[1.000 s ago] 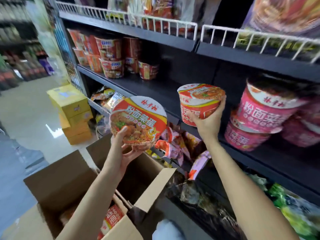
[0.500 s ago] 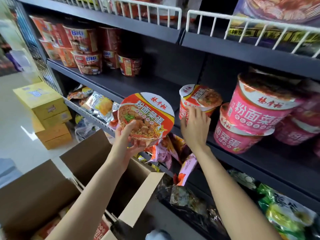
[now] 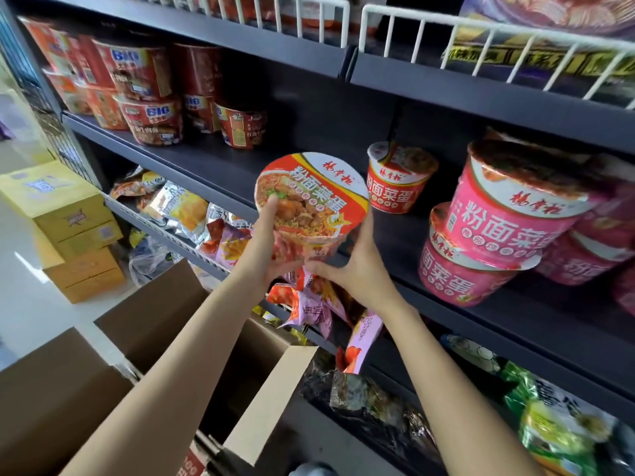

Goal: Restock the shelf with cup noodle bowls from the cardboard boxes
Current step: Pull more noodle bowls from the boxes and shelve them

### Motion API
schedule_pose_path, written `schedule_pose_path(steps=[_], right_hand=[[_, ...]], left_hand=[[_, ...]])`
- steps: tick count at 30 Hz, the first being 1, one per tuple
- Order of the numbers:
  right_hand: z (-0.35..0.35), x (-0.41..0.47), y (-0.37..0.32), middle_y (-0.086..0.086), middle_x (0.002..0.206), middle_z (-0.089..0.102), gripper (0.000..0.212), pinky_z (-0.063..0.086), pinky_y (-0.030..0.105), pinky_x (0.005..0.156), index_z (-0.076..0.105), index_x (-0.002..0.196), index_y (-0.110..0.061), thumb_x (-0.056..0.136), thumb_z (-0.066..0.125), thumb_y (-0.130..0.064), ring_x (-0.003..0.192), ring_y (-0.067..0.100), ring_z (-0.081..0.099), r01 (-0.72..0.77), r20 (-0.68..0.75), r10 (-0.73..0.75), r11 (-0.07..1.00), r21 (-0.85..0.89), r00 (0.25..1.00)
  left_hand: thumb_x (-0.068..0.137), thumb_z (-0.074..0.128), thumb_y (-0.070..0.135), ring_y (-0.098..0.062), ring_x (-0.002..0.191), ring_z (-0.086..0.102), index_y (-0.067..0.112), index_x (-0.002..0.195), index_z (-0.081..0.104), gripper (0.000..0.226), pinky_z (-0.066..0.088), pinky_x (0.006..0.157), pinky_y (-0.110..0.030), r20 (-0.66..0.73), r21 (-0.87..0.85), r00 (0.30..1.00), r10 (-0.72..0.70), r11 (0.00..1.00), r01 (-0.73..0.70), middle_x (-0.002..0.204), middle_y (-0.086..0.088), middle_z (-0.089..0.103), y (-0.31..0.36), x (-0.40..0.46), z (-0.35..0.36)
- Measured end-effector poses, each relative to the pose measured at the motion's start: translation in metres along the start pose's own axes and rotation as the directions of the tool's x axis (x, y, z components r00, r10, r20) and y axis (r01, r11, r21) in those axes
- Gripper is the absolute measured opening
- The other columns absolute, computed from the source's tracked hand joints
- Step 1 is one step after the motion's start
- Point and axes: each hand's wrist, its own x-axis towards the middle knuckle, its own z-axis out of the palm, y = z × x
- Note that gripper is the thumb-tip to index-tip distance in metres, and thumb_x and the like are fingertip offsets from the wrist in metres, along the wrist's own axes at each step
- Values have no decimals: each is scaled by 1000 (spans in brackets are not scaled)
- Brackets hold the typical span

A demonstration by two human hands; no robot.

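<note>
Both my hands hold one red noodle bowl [image 3: 316,197] in front of the dark middle shelf [image 3: 213,166], its lid tilted toward me. My left hand [image 3: 271,245] grips its left side, thumb on the lid. My right hand [image 3: 357,269] cups its underside and right edge with fingers spread. A second red noodle bowl [image 3: 398,180] stands upright on the shelf just behind and to the right. Pink noodle bowls [image 3: 498,228] are stacked further right. The open cardboard box [image 3: 171,314] sits below my arms.
Red "BIG" bowls [image 3: 147,104] fill the shelf's left end. Snack bags [image 3: 185,211] crowd the lower shelf, with more packets [image 3: 549,417] at bottom right. Yellow cartons [image 3: 68,228] are stacked on the floor to the left. A white wire rail [image 3: 481,39] edges the top shelf.
My right hand set its red bowl on the shelf, let go, and came back to the bowl in my left hand. That bowl rose toward the shelf.
</note>
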Motion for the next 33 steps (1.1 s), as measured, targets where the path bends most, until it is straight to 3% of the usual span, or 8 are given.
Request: schedule_pose_path(steps=[5,9,13,18,22,26,30,33], right_hand=[[-7,23,-5,1,151,33,130,36,31,108,-17,148,-30,67,85,-35,136,12,38,-1,-392,-39,995,-100,919],[-20,57,-19,3,151,34,118,32,25,103,5,152,-18,67,85,-35,136,16,38,-34,-572,-70,985,-169,817],[-31,83,-19,9,148,38,104,27,12,99,24,149,-8,69,82,-39,135,19,39,-42,-690,-134,972,-231,711],[-44,111,0,22,148,28,61,31,37,111,34,144,-4,90,61,-15,136,33,34,-81,-747,-343,881,-466,570],[-52,120,37,22,149,32,50,28,54,112,48,137,-5,87,55,-7,137,41,29,-154,-524,-518,596,-788,676],[-56,131,60,15,158,15,52,8,64,113,42,143,-14,91,52,-16,144,39,16,-250,-407,-426,378,-892,808],[-56,139,63,14,160,4,61,11,60,115,29,148,-13,93,53,-23,145,39,8,-290,-419,-291,398,-871,860],[-46,120,48,13,153,30,48,29,52,111,47,137,-9,90,54,-14,137,36,32,-169,-397,-331,547,-820,856]], left_hand=[[90,19,72,-5,103,61,45,106,57,50,51,98,-39,180,125,975,127,981,-151,99,21,62,18,16,25],[101,41,40,-4,104,63,34,137,46,37,53,95,-29,162,75,951,263,958,-277,119,14,60,24,47,49],[89,59,4,4,111,59,25,148,35,67,48,96,-20,235,120,878,417,884,-451,124,19,59,20,76,70],[90,62,11,14,96,59,24,148,37,64,46,78,-9,327,143,855,402,874,-465,130,13,58,16,128,107],[80,61,27,-4,111,60,32,147,36,71,47,94,-19,411,310,856,313,835,-455,133,5,60,19,160,124],[85,35,34,-22,124,51,35,145,38,61,43,102,-34,475,588,787,395,523,-617,137,0,55,25,170,122],[87,40,23,-30,115,54,25,136,54,51,45,92,-38,427,749,699,573,209,-629,128,-2,62,9,164,93],[92,47,15,-22,110,57,20,126,62,37,46,91,-32,358,715,563,745,170,-679,118,3,68,-10,133,49]])
